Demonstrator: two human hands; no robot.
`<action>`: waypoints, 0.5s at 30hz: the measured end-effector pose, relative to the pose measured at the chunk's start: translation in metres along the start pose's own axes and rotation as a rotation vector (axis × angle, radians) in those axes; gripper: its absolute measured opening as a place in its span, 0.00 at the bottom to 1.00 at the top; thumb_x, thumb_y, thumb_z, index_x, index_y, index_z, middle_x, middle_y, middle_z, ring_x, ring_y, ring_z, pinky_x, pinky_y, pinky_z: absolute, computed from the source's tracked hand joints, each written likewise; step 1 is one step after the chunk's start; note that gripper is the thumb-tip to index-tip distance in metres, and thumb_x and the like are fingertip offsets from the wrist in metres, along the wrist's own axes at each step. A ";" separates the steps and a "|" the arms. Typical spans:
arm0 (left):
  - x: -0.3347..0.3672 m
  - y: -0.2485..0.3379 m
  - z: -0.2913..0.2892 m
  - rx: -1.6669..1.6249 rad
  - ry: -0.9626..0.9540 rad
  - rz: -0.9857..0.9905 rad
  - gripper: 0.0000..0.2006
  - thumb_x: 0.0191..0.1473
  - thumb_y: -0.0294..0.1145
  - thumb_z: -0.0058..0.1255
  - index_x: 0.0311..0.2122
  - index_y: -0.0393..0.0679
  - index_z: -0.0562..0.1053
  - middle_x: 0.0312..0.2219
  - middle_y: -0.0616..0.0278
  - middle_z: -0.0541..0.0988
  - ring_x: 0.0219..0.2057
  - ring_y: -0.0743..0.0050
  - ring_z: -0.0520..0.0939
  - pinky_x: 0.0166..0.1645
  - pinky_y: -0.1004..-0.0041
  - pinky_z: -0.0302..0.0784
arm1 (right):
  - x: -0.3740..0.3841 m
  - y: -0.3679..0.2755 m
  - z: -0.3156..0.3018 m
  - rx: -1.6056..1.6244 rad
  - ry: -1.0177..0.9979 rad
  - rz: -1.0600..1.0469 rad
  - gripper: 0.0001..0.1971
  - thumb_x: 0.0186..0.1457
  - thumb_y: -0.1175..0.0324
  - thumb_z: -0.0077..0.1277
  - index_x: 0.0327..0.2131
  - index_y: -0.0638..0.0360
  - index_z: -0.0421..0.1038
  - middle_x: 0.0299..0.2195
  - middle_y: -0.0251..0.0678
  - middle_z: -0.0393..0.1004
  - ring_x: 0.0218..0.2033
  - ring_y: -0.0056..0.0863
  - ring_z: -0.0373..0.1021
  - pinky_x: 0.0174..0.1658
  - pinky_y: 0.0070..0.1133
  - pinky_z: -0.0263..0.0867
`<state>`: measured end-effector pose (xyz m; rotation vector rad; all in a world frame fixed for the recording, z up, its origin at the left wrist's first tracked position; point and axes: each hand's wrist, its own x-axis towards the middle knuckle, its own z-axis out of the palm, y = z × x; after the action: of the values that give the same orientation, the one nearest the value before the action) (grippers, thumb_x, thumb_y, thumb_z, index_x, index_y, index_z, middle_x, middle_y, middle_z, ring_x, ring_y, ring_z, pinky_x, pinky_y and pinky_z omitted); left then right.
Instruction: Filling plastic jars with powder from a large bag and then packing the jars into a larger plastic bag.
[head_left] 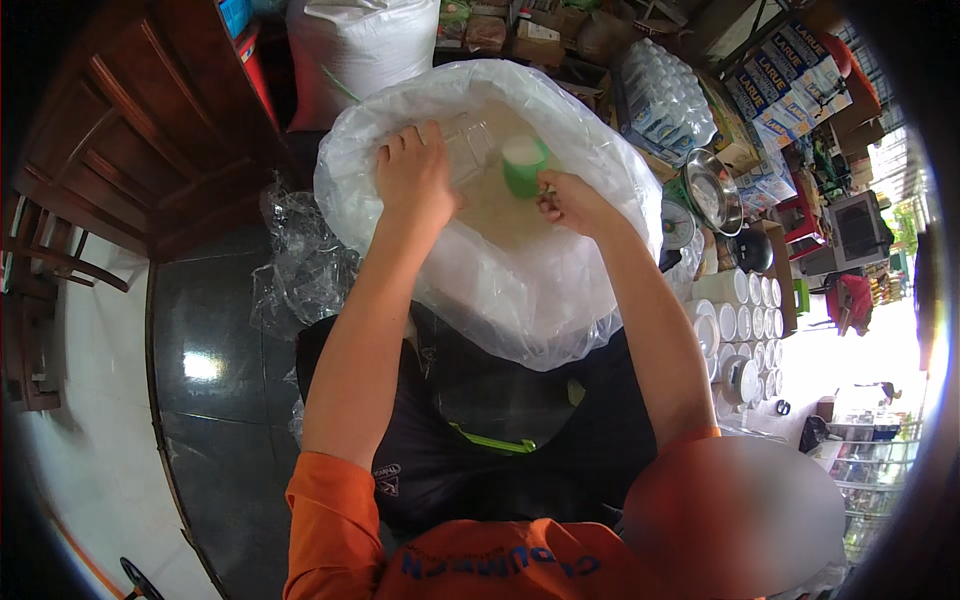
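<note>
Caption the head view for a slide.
Left hand holds a clear jar, right hand a green cup, at an open bag.

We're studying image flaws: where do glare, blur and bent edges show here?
In the head view, a glare spot whitens the dark floor and light washes out the far right; same view, a blurred oval fills the lower right; head view again, the floor's left edge curves, while the right hand and green cup look fairly sharp.
</note>
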<state>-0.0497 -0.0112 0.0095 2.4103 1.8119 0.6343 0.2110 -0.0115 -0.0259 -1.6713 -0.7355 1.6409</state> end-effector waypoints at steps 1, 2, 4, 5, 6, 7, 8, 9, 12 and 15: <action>0.001 0.001 -0.001 -0.004 0.000 -0.003 0.49 0.30 0.38 0.78 0.59 0.39 0.63 0.51 0.45 0.75 0.54 0.39 0.76 0.59 0.50 0.72 | -0.002 -0.003 -0.003 0.005 0.007 -0.008 0.09 0.67 0.60 0.47 0.38 0.55 0.68 0.32 0.36 0.66 0.23 0.19 0.58 0.23 0.18 0.54; 0.002 0.003 -0.002 0.016 -0.034 -0.015 0.49 0.31 0.38 0.78 0.60 0.39 0.63 0.51 0.45 0.74 0.54 0.39 0.75 0.59 0.51 0.72 | -0.004 -0.006 -0.006 -0.001 0.014 -0.080 0.10 0.68 0.59 0.47 0.37 0.54 0.66 0.30 0.32 0.65 0.25 0.18 0.60 0.25 0.17 0.56; 0.003 0.005 -0.004 0.033 -0.073 -0.029 0.49 0.32 0.38 0.78 0.60 0.38 0.62 0.51 0.45 0.74 0.55 0.39 0.75 0.59 0.51 0.73 | -0.010 -0.013 -0.006 -0.008 0.021 -0.148 0.10 0.68 0.58 0.47 0.36 0.52 0.65 0.29 0.29 0.65 0.27 0.18 0.62 0.27 0.16 0.59; 0.004 0.007 -0.005 0.006 -0.101 -0.041 0.49 0.32 0.38 0.78 0.60 0.37 0.62 0.52 0.44 0.74 0.56 0.39 0.75 0.59 0.52 0.73 | -0.013 -0.020 -0.004 -0.121 0.082 -0.231 0.11 0.68 0.57 0.46 0.37 0.53 0.66 0.29 0.29 0.65 0.28 0.18 0.62 0.29 0.17 0.60; 0.006 0.008 -0.005 -0.020 -0.130 -0.050 0.48 0.33 0.39 0.78 0.59 0.37 0.62 0.53 0.42 0.73 0.56 0.38 0.75 0.60 0.53 0.73 | -0.017 -0.024 0.000 -0.233 0.123 -0.324 0.12 0.69 0.56 0.46 0.38 0.55 0.67 0.29 0.29 0.65 0.28 0.18 0.63 0.30 0.18 0.61; 0.007 0.011 -0.005 -0.024 -0.129 -0.049 0.48 0.33 0.39 0.78 0.59 0.37 0.62 0.53 0.42 0.73 0.56 0.38 0.75 0.60 0.53 0.73 | -0.022 -0.028 0.006 -0.235 0.148 -0.315 0.12 0.69 0.56 0.46 0.38 0.55 0.67 0.29 0.29 0.65 0.28 0.18 0.63 0.30 0.18 0.61; 0.008 0.012 -0.005 -0.060 -0.145 -0.061 0.48 0.34 0.38 0.77 0.59 0.36 0.61 0.54 0.41 0.72 0.57 0.37 0.75 0.60 0.53 0.74 | -0.026 -0.033 0.014 -0.472 0.244 -0.450 0.13 0.69 0.57 0.46 0.40 0.57 0.69 0.30 0.32 0.67 0.30 0.23 0.66 0.32 0.21 0.64; 0.007 0.013 -0.005 -0.093 -0.162 -0.074 0.48 0.35 0.38 0.77 0.60 0.35 0.61 0.55 0.39 0.71 0.57 0.36 0.75 0.60 0.54 0.74 | -0.032 -0.035 0.023 -0.658 0.339 -0.510 0.13 0.69 0.57 0.46 0.41 0.58 0.69 0.30 0.33 0.68 0.30 0.25 0.68 0.33 0.23 0.65; 0.005 0.013 -0.006 -0.217 -0.134 -0.043 0.50 0.33 0.42 0.79 0.57 0.30 0.60 0.52 0.40 0.71 0.51 0.38 0.79 0.59 0.56 0.76 | -0.054 -0.042 0.046 -0.998 0.421 -0.741 0.14 0.68 0.62 0.44 0.47 0.62 0.72 0.36 0.61 0.72 0.45 0.58 0.74 0.47 0.45 0.70; 0.003 0.010 -0.007 -0.315 -0.112 -0.023 0.51 0.32 0.42 0.80 0.57 0.28 0.59 0.52 0.38 0.70 0.52 0.37 0.78 0.57 0.57 0.78 | -0.072 -0.040 0.070 -1.191 0.542 -0.933 0.10 0.66 0.68 0.46 0.45 0.62 0.72 0.41 0.57 0.71 0.46 0.55 0.73 0.47 0.42 0.72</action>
<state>-0.0421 -0.0132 0.0196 2.1695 1.5604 0.7064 0.1400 -0.0380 0.0510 -1.8206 -1.9819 -0.0269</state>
